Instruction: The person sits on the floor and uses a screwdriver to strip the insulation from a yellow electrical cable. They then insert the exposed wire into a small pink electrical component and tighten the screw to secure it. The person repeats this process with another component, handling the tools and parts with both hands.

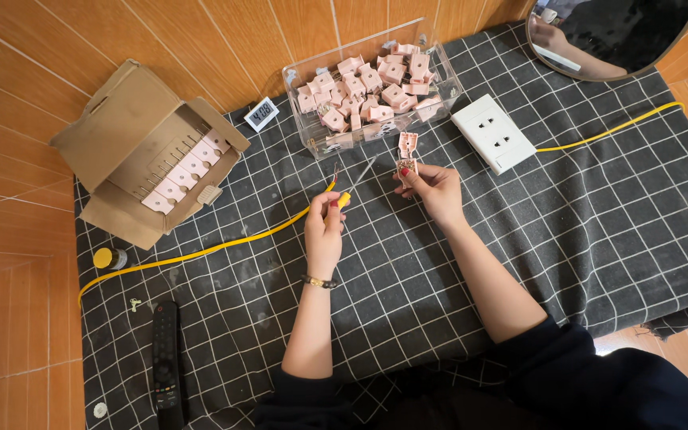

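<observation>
**Hands at the plug: screwdriver lined up**

Your left hand (324, 227) is wrapped around a yellow-handled screwdriver (353, 189), shaft slanting up and right toward the pink plug (406, 155). Your right hand (433, 187) pinches that plug above the checked cloth (599, 239), just below the clear tray (447, 76), long axis upright. You seem mid-fastening; seating the tip likely needs a steady plug.
</observation>
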